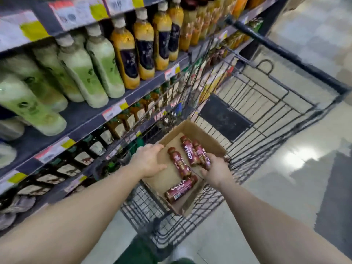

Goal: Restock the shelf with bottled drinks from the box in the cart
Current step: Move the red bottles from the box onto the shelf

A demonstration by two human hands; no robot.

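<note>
Maroon bottle [204, 159] half hidden under right hand [216, 169]

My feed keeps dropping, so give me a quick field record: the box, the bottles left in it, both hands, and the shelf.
box: open brown cardboard box in the black wire cart
bottles: four maroon plastic drink bottles lying flat inside; one by itself at the near end
left hand: left hand on the box's left wall, holding no bottle
right hand: right hand closing on the rightmost bottle; lift not seen
shelf: dark shelf left of the cart, with pale green bottles and orange bottles
</note>
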